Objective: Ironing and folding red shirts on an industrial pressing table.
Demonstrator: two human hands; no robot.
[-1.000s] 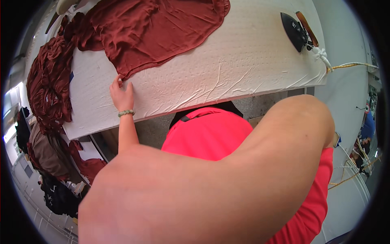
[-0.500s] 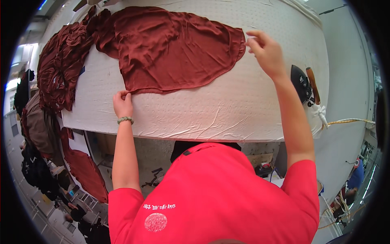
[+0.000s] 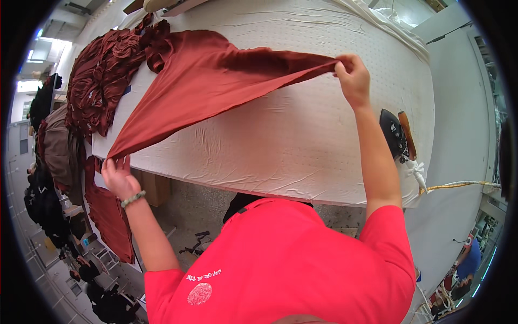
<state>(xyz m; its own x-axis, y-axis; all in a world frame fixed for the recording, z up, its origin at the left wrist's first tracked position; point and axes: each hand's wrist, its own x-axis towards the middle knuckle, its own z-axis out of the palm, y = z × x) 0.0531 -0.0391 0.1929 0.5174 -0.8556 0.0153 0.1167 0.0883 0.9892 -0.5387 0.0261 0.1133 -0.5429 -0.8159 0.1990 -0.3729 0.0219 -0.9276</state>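
A rust-red garment (image 3: 199, 86) is stretched taut between my two hands across a padded ironing table (image 3: 259, 143). My left hand (image 3: 120, 177) grips one corner of its hem at the table's near left edge. Further off on the right, my right hand (image 3: 353, 78) pinches the opposite end of the hem between thumb and fingers. Between the hands the hem runs in a long slanting line, seemingly raised off the padding. The garment's far left part is bunched up and joins the crumpled fabric there.
A heap of gathered rust-red garments (image 3: 102, 78) lies at the left. An iron (image 3: 394, 132) with a wooden handle stands at the right edge, its wrapped cable (image 3: 458, 184) running off right. Brown cloth (image 3: 62, 148) and another red piece (image 3: 110, 221) hang beyond the left edge.
My left hand has moved left and nearer, pulling the hem corner toward the table edge. My right hand has taken hold of the other hem end. The garment went from lying flat to stretched.
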